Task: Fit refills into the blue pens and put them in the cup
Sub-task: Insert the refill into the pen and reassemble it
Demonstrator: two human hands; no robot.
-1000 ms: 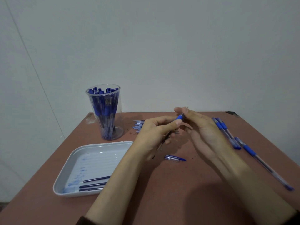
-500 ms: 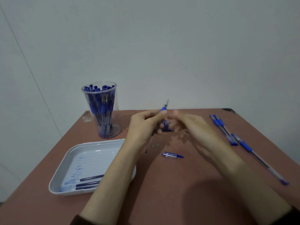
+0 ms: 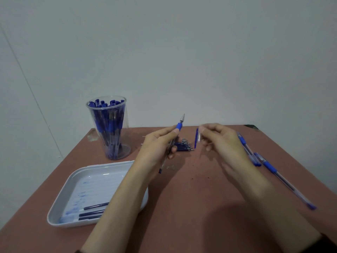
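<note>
- The bench (image 3: 182, 198) is reddish-brown and set against a pale wall. It carries one cup, one tray and loose pens.
- The left grip (image 3: 156, 148) is raised over the bench to the right of the cup, with the forearm reaching in from the near edge. Its fingers curl round the clear barrel of one blue pen (image 3: 179, 126), and the thumb lies by the blue rubber sleeve. The pen is tilted, its metal tip pointing up and away and its rear end pointing down.
- The right grip (image 3: 224, 143) is at much the same height, farther right of the cup, and blurred. Thumb and forefinger pinch one small clear pen cap (image 3: 197, 140), whose blue clip hangs down. The other fingers are loosely curled.
- One pale tray (image 3: 94, 181) lies nearer than the cup. It is smeared with blue ink and has three dark refills (image 3: 94, 209) lying side by side in its near part.
- The cup (image 3: 109, 132) is clear plastic and stands upright near the bench's far left corner. It is packed with blue pens, too many to count.
- Three capped pens (image 3: 269, 166) lie far right of the cup. Two are side by side and the third is nearer.
- A small stack of dark refill pieces (image 3: 184, 146) with metal tips lies right of the cup, between the two grips and partly hidden. Their number cannot be told.
</note>
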